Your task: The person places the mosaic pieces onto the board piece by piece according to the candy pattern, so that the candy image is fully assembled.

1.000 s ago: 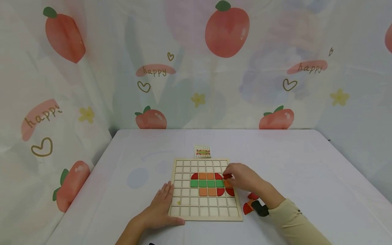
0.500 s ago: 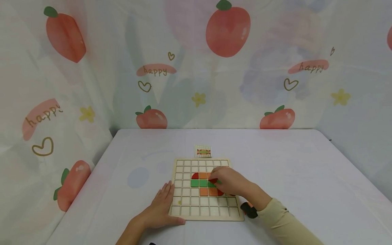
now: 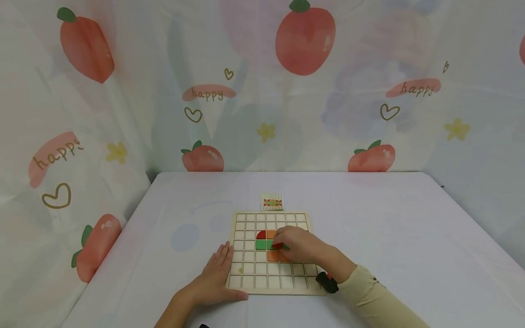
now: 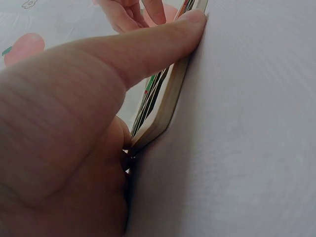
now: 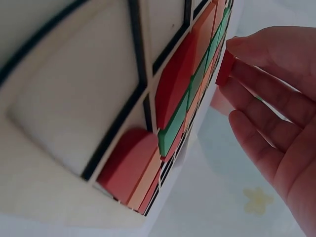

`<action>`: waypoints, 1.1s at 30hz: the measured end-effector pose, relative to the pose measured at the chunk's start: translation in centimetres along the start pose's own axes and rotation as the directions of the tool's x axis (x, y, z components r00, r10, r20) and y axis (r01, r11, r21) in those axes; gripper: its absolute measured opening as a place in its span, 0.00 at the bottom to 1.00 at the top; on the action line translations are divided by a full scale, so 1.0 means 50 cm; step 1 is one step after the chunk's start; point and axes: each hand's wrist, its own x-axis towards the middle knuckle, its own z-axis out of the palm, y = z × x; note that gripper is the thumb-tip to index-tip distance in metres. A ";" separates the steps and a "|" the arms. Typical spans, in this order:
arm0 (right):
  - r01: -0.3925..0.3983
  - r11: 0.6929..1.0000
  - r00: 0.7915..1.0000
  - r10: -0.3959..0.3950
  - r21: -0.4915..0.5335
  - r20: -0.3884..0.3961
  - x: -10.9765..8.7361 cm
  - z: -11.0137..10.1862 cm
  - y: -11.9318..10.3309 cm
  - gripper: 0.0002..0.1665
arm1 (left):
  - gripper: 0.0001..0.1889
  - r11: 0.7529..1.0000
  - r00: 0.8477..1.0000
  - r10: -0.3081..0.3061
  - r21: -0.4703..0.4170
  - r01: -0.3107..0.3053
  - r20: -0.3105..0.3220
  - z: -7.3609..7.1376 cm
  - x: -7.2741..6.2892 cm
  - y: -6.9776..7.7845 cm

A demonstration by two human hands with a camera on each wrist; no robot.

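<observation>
A square wooden grid board [image 3: 276, 291] lies on the table. My left hand [image 3: 213, 282] rests at its near left corner, fingers straight along the left edge and thumb along the front edge. Over the middle of the board, my right hand [image 3: 305, 246] pinches a small red tile [image 5: 225, 68] between thumb and fingertips. Green tiles [image 3: 261, 244] form a row in the grid. Orange tiles [image 3: 272, 256] and a round-cornered red tile [image 3: 261, 235] lie beside that row. In the head view my right hand hides the pattern's right part; the right wrist view shows more red tiles [image 5: 128, 163] there.
A small pattern card [image 3: 272, 202] lies just beyond the board's far edge. By the board's near right corner, a black wrist camera [image 3: 326, 282] on my right wrist covers most of some loose tiles. A printed cloth backdrop [image 3: 287, 114] stands behind the table.
My right hand has moved left from the board's right side to above its middle, carrying a red tile. My left hand has stayed at the corner.
</observation>
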 end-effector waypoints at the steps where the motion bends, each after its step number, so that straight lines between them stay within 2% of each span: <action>1: 0.002 1.000 1.000 -0.002 -0.005 0.004 0.002 0.000 -0.002 0.12 | 0.64 1.000 1.000 0.000 0.000 0.000 0.000 0.000 0.000 0.000; 14: -0.015 1.000 0.999 0.016 -0.021 0.043 0.016 0.011 -0.015 0.14 | 0.64 1.000 1.000 0.017 0.017 -0.016 -0.009 0.000 -0.002 0.000; 22: -0.043 0.998 0.999 0.043 -0.040 0.003 0.018 0.016 -0.015 0.01 | 0.64 1.000 1.000 0.009 0.019 -0.008 -0.010 -0.002 -0.001 -0.002; 25: -0.053 0.997 0.998 0.053 -0.051 0.013 0.020 0.018 -0.018 0.02 | 0.64 1.000 1.000 0.006 0.018 -0.006 -0.011 -0.001 -0.001 -0.002; 33: -0.021 0.998 0.999 0.023 -0.059 0.029 0.019 0.013 -0.024 0.11 | 0.64 1.000 1.000 0.010 0.015 -0.010 -0.013 -0.002 -0.002 0.000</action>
